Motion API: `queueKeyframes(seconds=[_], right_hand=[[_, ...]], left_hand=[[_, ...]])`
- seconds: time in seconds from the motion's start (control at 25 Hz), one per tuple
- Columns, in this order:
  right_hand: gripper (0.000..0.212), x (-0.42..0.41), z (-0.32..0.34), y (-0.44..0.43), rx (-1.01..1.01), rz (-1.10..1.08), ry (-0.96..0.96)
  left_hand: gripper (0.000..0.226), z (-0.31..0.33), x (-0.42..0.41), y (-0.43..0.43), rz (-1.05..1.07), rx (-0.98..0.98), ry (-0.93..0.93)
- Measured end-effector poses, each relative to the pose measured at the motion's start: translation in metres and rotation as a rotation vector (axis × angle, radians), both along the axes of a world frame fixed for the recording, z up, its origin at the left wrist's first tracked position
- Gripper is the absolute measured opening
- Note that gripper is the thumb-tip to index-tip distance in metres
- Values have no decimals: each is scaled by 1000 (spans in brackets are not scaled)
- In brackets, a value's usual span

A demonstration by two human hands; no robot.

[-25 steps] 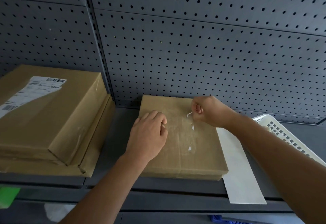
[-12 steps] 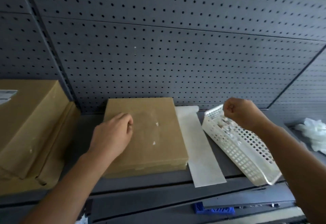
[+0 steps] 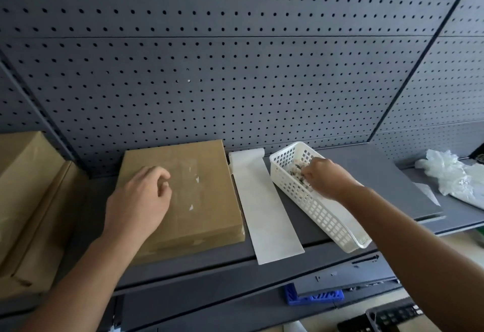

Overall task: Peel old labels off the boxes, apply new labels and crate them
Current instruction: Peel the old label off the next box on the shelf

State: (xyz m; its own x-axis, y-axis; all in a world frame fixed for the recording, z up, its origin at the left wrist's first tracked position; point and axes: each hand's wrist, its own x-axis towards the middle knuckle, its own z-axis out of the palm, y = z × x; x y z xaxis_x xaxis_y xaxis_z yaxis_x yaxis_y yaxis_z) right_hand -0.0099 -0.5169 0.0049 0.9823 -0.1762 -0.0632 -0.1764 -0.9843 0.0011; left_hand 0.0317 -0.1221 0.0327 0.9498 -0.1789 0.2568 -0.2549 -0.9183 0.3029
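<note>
Box point(image 3: 207, 216) under L hand point(image 3: 138, 200), fingers loose; R hand point(image 3: 327, 177) in basket point(image 3: 327, 216), grip unclear

The dark grey metal shelf point(image 3: 366, 174) in front of me carries, left to right, a stack of larger cardboard boxes point(image 3: 26, 200), a flat cardboard box point(image 3: 209, 216), a long white paper strip point(image 3: 264, 214) just beside it, a white perforated plastic basket point(image 3: 327, 219) (set at a slant) and, on the next section, crumpled clear plastic point(image 3: 450, 174).

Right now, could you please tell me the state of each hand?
Left hand: rests on the cardboard box, fingers loosely curled, holding nothing.
Right hand: inside the white basket; whether it holds anything cannot be told.
</note>
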Motion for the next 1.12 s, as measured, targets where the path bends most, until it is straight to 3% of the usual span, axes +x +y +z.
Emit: queueKeyframes(seconds=[0.12,0.28,0.52,0.72,0.8,0.92,1.12], right_hand=[[32,-6,5,-15,95,-52,-49],[15,-12,23,-17,265,-150,-240],[20,-21,47,-10,405,-177,-377],[14,2,44,45,517,9,-362],[16,22,33,72,466,138,-329],[36,61,15,99,247,204,-185],[33,101,-14,115,-221,212,-60]], left_hand=[[12,9,-7,-10,-16,-45,-32],[11,18,-14,-19,-25,-61,-67],[12,25,-24,-31,-44,-133,-59],[12,30,-28,-26,-35,-150,-51],[12,31,-30,-21,-43,-171,-44],[12,35,-34,-13,-41,-180,-39],[12,33,-40,5,-55,-210,-11]])
